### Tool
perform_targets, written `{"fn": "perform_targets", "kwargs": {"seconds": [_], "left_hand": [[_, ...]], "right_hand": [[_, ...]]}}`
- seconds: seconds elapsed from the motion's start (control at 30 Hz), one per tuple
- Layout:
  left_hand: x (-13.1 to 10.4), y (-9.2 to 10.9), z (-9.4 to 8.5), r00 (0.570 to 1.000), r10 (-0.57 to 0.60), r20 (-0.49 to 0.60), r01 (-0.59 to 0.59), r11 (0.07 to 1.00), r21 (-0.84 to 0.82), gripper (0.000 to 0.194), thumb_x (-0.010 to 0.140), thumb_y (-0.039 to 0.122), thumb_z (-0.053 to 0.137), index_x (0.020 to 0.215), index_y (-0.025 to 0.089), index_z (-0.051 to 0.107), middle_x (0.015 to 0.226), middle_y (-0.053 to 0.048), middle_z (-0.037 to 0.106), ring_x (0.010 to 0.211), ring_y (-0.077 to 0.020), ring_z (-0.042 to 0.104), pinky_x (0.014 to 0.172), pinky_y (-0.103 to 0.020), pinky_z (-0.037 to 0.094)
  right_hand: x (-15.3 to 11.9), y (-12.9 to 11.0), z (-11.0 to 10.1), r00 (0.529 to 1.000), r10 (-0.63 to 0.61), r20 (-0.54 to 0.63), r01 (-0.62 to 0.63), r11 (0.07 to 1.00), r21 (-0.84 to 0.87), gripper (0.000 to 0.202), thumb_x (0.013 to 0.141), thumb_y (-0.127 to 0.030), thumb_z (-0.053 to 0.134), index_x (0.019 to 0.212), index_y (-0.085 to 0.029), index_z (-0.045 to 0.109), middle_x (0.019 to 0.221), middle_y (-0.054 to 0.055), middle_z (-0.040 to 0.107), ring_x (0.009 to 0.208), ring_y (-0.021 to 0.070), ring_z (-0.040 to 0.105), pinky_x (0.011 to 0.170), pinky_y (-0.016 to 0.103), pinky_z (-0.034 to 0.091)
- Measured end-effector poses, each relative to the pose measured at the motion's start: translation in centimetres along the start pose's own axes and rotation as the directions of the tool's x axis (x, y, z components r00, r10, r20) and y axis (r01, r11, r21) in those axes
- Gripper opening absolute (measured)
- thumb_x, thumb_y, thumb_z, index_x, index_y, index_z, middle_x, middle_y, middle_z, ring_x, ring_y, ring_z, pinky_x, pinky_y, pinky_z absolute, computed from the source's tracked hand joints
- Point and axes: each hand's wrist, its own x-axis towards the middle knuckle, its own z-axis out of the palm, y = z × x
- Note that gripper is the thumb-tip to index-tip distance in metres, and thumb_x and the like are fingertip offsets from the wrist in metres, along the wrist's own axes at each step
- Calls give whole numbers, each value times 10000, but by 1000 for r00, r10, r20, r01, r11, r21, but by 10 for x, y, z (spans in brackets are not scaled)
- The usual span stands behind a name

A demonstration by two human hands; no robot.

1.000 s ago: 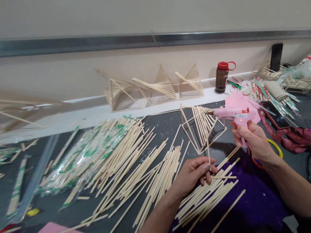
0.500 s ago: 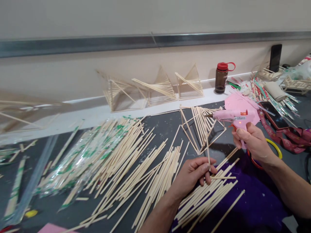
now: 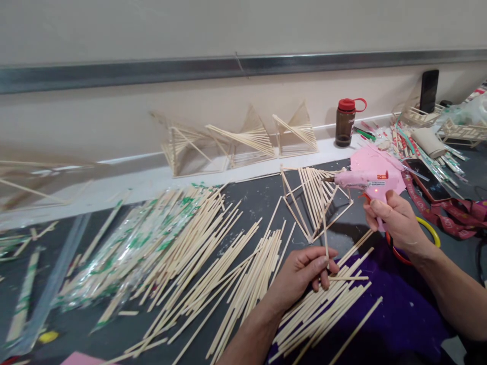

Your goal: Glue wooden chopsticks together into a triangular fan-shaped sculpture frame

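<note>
There, a thin wooden stick (image 3: 325,230) stood nearly upright in the grip of the left hand (image 3: 304,271), pinched between thumb and fingertips, its upper end leaning against the stick frame (image 3: 315,200) on the dark tabletop (image 3: 262,200). The right hand (image 3: 395,223) was clenched around the handle of a pink glue gun (image 3: 361,180), just right of the frame, with the nozzle pointing left at the frame's top, close to the stick's upper end. Loose sticks (image 3: 323,309) lay fanned in front of the frame under the left hand, partly on purple cloth (image 3: 399,314). Left of the frame spread a larger heap of sticks (image 3: 213,263) and, farther left, wrapped packs with green print (image 3: 140,248). Behind the frame, finished stick models (image 3: 243,139) stood along the wall ledge, and a brown bottle with a red cap (image 3: 345,121) stood behind and to the right of it. A phone (image 3: 428,180) and red lanyards (image 3: 449,210) lay to the frame's right.
</note>
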Motion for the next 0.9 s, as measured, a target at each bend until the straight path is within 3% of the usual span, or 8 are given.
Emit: {"fn": "perform_targets", "kwargs": {"seconds": [0.5, 0.9], "left_hand": [[0, 1, 1, 1000, 12, -5, -12, 1000, 9, 326, 848, 414, 676, 991, 128, 739, 809, -83, 740, 522, -76, 604, 435, -167, 390], [0, 0, 1, 1000, -13, -6, 13, 1000, -15, 314, 832, 404, 697, 985, 135, 744, 785, -71, 737, 516, -69, 601, 448, -172, 384]], "right_hand": [[-2, 0, 0, 999, 35, -32, -36, 999, -35, 344, 848, -480, 680, 747, -211, 492, 524, -49, 538, 426, 96, 470, 444, 242, 336], [-2, 0, -1, 998, 22, -56, -21, 1000, 9, 330, 848, -433, 673, 731, -214, 456, 527, -58, 543, 423, 77, 485, 437, 216, 323]]}}
